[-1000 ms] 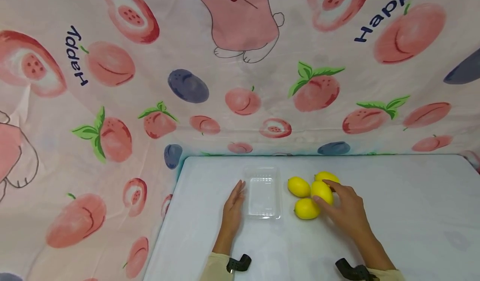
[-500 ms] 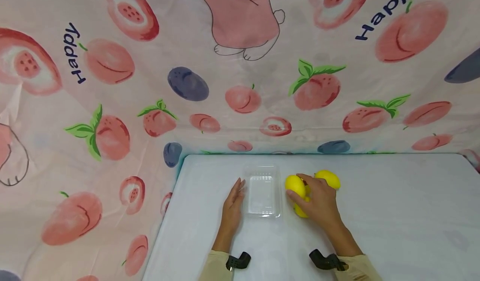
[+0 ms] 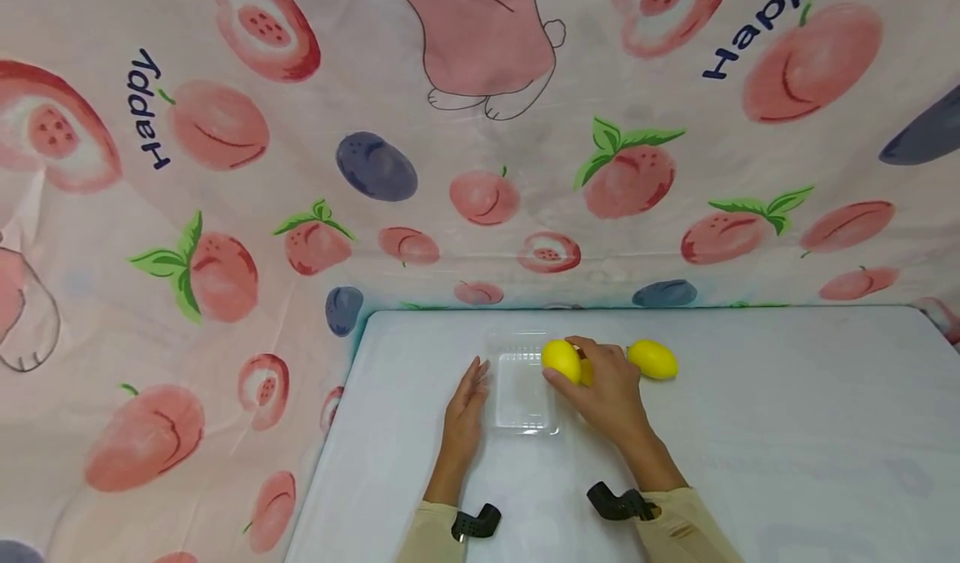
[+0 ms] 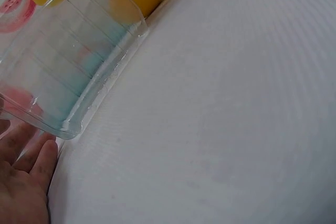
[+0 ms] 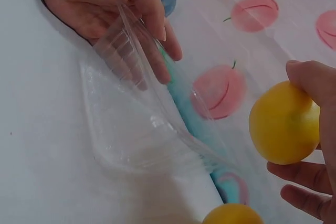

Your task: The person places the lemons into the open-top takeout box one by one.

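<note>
A clear plastic box (image 3: 522, 388), open at the top, stands on the white table. At its left side my left hand (image 3: 463, 417) rests with straight fingers; in the left wrist view the fingertips (image 4: 46, 153) are close against the box's wall. My right hand (image 3: 611, 392) pinches a yellow lemon (image 3: 561, 361) between thumb and fingers, above the box's right rim. That lemon (image 5: 285, 123) shows clear of the box in the right wrist view. Behind the right hand another lemon (image 3: 587, 371) is mostly hidden. Farther right lies one more lemon (image 3: 652, 359).
White cloth covers the table (image 3: 787, 429). A fruit-print curtain (image 3: 480, 146) hangs behind it and along the left. Each wrist bears a black camera mount, such as the left one (image 3: 477, 521).
My right hand has gripped one of the lemons, lifted it and carried it left to the box's right rim. My left hand has stayed beside the box.
</note>
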### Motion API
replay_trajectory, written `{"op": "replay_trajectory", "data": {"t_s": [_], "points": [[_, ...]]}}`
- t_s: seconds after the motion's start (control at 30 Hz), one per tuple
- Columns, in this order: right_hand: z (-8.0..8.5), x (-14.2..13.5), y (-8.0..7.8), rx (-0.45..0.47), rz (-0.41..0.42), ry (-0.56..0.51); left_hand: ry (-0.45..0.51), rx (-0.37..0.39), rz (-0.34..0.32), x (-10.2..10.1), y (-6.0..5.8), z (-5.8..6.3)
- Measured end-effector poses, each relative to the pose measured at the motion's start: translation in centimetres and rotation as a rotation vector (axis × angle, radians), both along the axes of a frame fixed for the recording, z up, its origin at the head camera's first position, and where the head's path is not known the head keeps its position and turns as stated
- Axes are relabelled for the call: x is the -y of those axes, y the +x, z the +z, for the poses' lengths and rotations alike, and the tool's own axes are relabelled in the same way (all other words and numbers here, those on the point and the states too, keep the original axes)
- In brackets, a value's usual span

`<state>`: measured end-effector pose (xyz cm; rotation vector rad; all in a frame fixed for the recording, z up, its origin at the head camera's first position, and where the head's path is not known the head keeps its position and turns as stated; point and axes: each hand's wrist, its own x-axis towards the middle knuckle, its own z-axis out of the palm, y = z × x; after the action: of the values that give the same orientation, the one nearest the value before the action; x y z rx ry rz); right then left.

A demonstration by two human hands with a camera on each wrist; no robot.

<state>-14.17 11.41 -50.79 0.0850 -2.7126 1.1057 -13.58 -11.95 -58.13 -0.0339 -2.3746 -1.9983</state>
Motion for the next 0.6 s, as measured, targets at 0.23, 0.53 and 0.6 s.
{"op": "replay_trajectory", "data": {"t_s": [0.23, 0.53, 0.6], "points": [[0.5, 1.1, -0.7, 0.025, 0.009, 0.024, -0.015, -0.001, 0.008, -0.1, 0.1, 0.1], [-0.1, 2.6, -1.7, 0.020, 0.016, 0.115, -0.022, -0.007, 0.010, 0.0, 0.4, 0.1], [-0.3, 2.9, -1.9, 0.009, 0.014, 0.122, -0.024, -0.010, 0.010, 0.0, 0.4, 0.2]]}}
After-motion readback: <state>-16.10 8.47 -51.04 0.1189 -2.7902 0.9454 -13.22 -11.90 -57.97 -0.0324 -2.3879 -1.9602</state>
